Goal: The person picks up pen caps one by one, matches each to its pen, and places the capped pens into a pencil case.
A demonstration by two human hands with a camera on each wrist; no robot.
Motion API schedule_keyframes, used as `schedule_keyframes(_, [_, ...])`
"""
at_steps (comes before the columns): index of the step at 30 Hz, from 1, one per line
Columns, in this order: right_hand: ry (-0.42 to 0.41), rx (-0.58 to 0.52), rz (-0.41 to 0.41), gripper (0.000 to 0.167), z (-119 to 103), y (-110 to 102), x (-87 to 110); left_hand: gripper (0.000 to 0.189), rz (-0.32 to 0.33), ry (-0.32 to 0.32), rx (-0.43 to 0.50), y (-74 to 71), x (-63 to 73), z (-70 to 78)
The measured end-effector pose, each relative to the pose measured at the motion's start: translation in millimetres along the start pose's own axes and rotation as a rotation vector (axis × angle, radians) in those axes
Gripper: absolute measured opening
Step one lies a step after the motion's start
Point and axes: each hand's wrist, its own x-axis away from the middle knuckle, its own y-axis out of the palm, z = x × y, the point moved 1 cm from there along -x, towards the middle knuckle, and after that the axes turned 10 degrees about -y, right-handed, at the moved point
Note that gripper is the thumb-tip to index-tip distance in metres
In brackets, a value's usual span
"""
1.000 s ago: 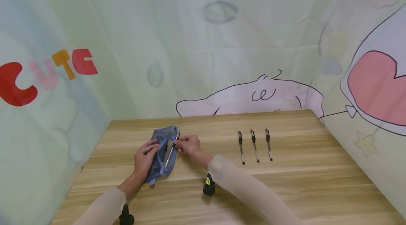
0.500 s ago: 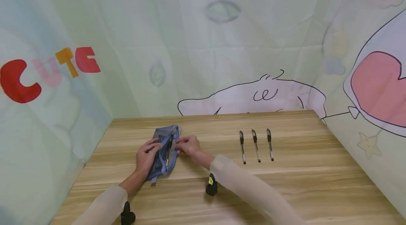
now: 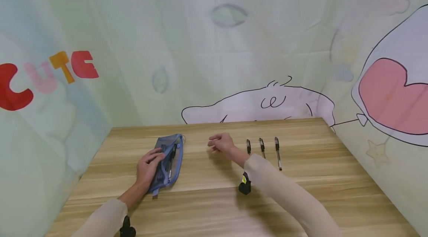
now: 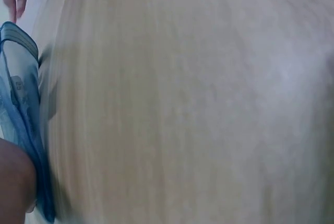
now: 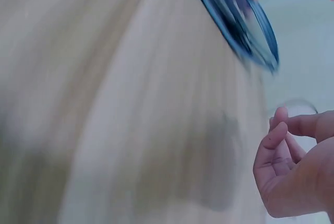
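Note:
A blue mesh zip pencil case (image 3: 180,157) lies at the left of the table, its mouth parted. Black-capped pens (image 3: 172,161) show inside it. My left hand (image 3: 147,168) grips the case's left side, fingers over the opening's edge; in the left wrist view only part of that hand (image 4: 15,179) shows beside the case (image 4: 23,98). Away to the right of the case, my right hand (image 3: 221,143) is above the table with fingers loosely bent and holding nothing. The right wrist view shows this hand (image 5: 295,166) with thumb and fingertips close together.
Three clear pens with black caps lie in a row right of my right hand: a left pen (image 3: 248,146), a middle pen (image 3: 262,144) and a right pen (image 3: 278,151). My right forearm partly covers two. A printed cloth (image 3: 133,92) stands behind the wooden table (image 3: 200,207).
A pen by the case's opening has settled inside it. My right hand has let go and moved right, towards the row of pens. The left hand stays on the case.

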Motion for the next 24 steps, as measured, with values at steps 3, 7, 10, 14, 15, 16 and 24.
schedule_keyframes(3, [0.046,-0.001,0.013,0.033,0,-27,0.5,0.028,-0.002,0.007,-0.004,-2.6,1.1,-0.1])
schedule_keyframes(7, [0.086,0.006,0.030,0.037,3,-63,5.0,0.028,0.011,-0.006,-0.009,-2.9,2.1,-0.8])
schedule_keyframes(10, [0.094,0.017,0.072,0.036,6,-87,10.6,0.029,0.007,-0.012,-0.012,-0.6,1.3,-1.1])
schedule_keyframes(14, [0.093,0.052,0.116,0.033,10,-110,17.5,0.030,-0.004,-0.019,-0.011,1.9,-0.8,-1.4])
schedule_keyframes(15, [0.085,0.074,0.118,0.032,10,-114,19.6,0.030,-0.004,-0.021,-0.007,2.1,-1.3,-1.5])
schedule_keyframes(16, [0.063,0.108,0.108,0.032,10,-117,21.6,0.031,-0.004,-0.024,-0.007,2.0,-1.7,-1.6])
schedule_keyframes(24, [-0.101,0.456,0.023,0.024,14,-134,31.0,0.032,-0.008,-0.021,-0.027,-1.0,-1.6,-1.4])
